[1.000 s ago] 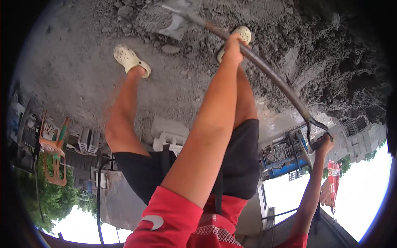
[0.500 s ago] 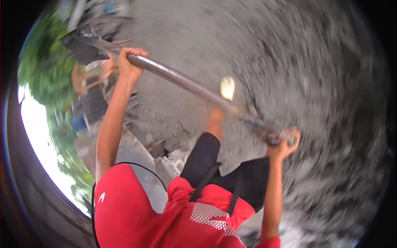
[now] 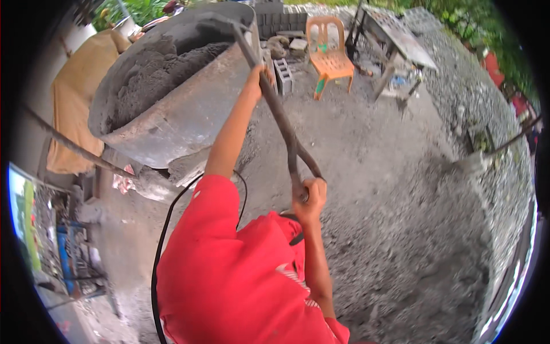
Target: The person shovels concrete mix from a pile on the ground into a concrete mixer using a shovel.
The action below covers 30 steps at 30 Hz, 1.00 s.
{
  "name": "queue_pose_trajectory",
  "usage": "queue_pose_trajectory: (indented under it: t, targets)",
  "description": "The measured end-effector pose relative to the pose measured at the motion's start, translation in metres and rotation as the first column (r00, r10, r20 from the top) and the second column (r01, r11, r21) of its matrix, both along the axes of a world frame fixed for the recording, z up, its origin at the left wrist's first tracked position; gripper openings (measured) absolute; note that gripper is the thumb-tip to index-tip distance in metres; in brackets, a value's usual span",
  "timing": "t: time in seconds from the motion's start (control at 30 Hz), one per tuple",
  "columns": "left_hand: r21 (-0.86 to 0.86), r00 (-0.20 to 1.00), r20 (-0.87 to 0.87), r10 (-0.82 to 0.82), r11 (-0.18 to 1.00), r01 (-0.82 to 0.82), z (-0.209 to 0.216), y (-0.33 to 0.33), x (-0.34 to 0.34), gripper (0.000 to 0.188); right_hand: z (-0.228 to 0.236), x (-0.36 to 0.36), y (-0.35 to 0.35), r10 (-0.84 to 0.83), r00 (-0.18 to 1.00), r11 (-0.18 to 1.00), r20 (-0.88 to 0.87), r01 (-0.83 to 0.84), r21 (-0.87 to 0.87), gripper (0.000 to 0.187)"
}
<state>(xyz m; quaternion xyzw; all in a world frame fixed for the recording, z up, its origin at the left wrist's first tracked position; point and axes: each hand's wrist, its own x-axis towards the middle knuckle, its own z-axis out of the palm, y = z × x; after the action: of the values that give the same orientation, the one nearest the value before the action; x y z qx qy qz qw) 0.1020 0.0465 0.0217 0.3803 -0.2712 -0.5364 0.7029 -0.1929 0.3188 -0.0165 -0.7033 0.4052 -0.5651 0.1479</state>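
My left hand (image 3: 257,82) is wrapped round the shaft of a long shovel (image 3: 281,117), about halfway up. At its near end, my right hand (image 3: 310,200) grips the forked handle. The shovel points away from me and slightly left, its far end over the rim of a big round metal drum (image 3: 183,123). Its blade blends with the grey inside, so I cannot tell what lies on it. Grey sandy mix (image 3: 163,77) is heaped in the tilted drum.
An orange plastic chair (image 3: 331,60) and hollow blocks (image 3: 283,76) stand beyond the drum. A rough table (image 3: 395,37) is at the far right, by a gravel bank (image 3: 458,80). Brown cloth (image 3: 80,97) hangs left of the drum. Grey sand (image 3: 412,275) covers the near-right ground.
The view has turned and now takes in the drum. The shovel, earlier slanting across to the upper left with grey material on its blade, now reaches over the drum. Both hands keep hold.
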Motion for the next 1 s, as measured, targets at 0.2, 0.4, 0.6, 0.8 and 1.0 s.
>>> queue_pose_trajectory:
  t: [0.2, 0.4, 0.6, 0.8, 1.0]
  targets:
    - [0.118, 0.927, -0.373, 0.047, 0.993, -0.003, -0.039, 0.028, -0.018, 0.022, -0.016, -0.011, -0.001, 0.113, 0.951, 0.991, -0.286, -0.129, -0.040, 0.028]
    - [0.077, 0.911, -0.408, -0.059, 0.992, 0.099, -0.007, 0.009, -0.048, 0.030, -0.043, -0.013, 0.017, -0.113, 0.979, 0.952, 0.169, 0.058, 0.301, 0.025]
    - [0.256, 0.888, -0.183, -0.422, 0.852, 0.457, -0.091, -0.058, -0.094, 0.034, -0.087, -0.068, 0.109, -0.714, 0.349, 0.671, 0.608, 0.089, 0.737, 0.029]
    - [0.791, 0.677, -0.203, -0.708, 0.289, 0.539, -0.342, 0.163, -0.327, 0.016, -0.226, -0.120, 0.385, -0.944, -0.321, -0.232, -0.072, 0.492, 0.839, 0.015]
    - [0.705, 0.452, -0.697, -0.556, -0.421, 0.571, -0.404, 0.615, -0.403, 0.020, -0.071, 0.014, 0.699, -0.402, -0.530, -0.911, -0.747, 0.314, 0.267, 0.016]
